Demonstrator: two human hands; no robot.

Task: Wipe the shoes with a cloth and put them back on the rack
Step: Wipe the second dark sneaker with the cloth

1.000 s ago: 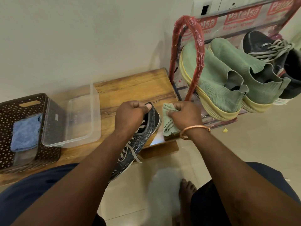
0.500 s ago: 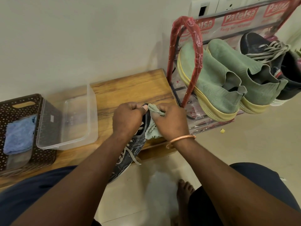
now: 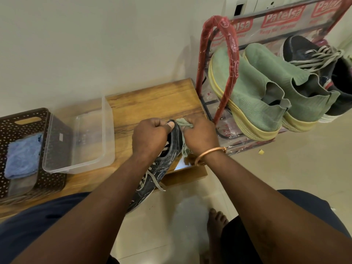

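Observation:
A dark laced sneaker (image 3: 167,164) lies tilted over the front edge of the low wooden bench (image 3: 152,103). My left hand (image 3: 150,138) grips its heel end, thumb on the rim. My right hand (image 3: 202,136) holds a pale green cloth (image 3: 183,123) and presses it against the heel's right side; most of the cloth is hidden under the hand. On the red-framed shoe rack (image 3: 219,60) to the right stand two green slip-on shoes (image 3: 247,88) and a dark laced sneaker (image 3: 323,61).
A clear plastic tub (image 3: 89,138) sits on the bench to the left, beside a brown perforated basket (image 3: 24,119) with a blue cloth (image 3: 22,155) inside. My bare foot (image 3: 217,225) rests on the tiled floor below. The wall runs close behind.
My right hand moved left with the green cloth, from beside the sneaker onto its heel next to my left thumb. My left hand kept its grip.

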